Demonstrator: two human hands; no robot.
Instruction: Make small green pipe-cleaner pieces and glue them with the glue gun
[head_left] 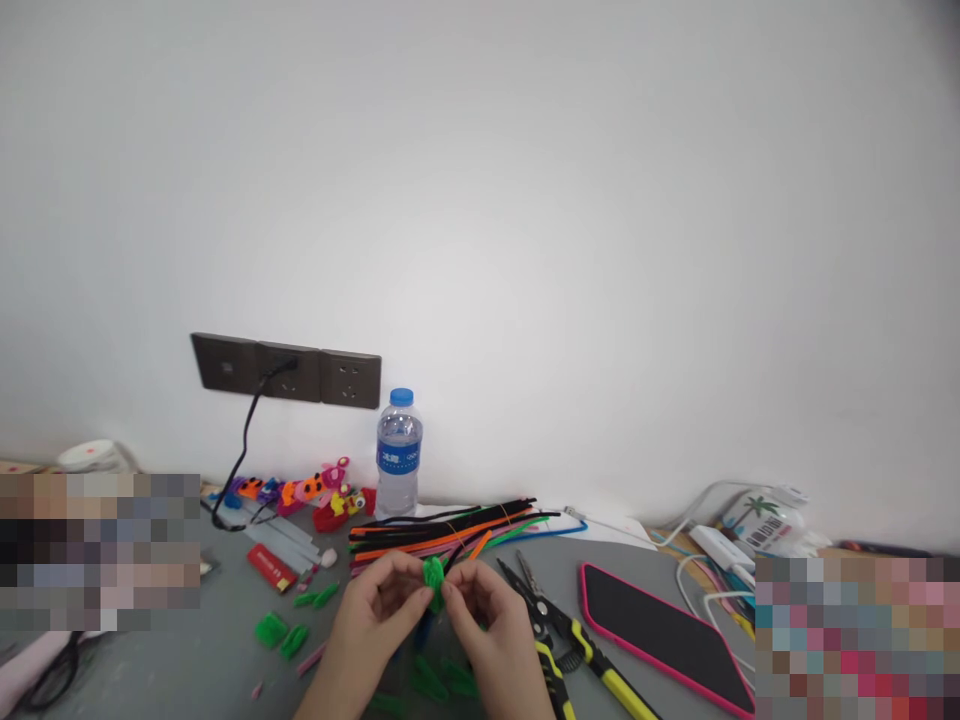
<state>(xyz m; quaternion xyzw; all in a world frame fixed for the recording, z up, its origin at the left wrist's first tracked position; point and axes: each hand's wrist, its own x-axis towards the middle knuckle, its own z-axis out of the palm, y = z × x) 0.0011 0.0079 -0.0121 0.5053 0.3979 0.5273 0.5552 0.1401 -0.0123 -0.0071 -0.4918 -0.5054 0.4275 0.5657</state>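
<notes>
A small green fuzzy piece (433, 574) is pinched between the fingertips of both hands. My left hand (386, 605) grips it from the left, thumb and fingers closed. From the right, my right hand (484, 610) holds it the same way. Behind the hands lies a bundle of fuzzy sticks (442, 532) in black, orange, pink and green. Green fuzzy pieces (271, 629) rest on the grey tabletop (217, 640) left of my left hand, and more green pieces (430, 678) lie between my forearms. Dark stems show just behind the held piece, partly hidden.
A water bottle (398, 455) stands by the wall. Yellow-black pliers (592, 660) and a pink-edged phone (660, 635) lie right. Colourful fuzzy figures (307, 490), clear sticks (289, 535) and a red box (270, 568) sit left. A white cable (686, 570) runs at far right.
</notes>
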